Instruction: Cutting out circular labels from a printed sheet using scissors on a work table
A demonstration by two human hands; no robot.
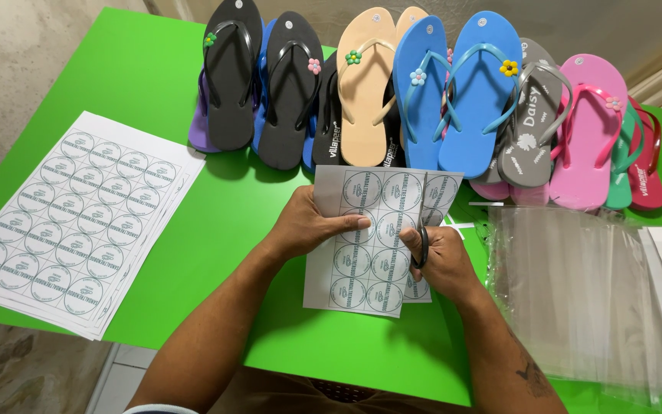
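both hands clamp work over the green counter [193,230]: left hand [308,226] pinches a sheet of round paper labels [365,245], right hand [442,257] grips scissors [423,230] slicing it.

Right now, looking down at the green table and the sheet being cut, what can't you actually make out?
- Head view: scissor handles hidden inside the right hand; only thin blades show.
- Lower sandals in the row of foam flip-flops are covered by the top ones.
- Stack of clear plastic sleeves is cut off by the right edge.
- Sheet of round printed labels is partly covered by the left hand.
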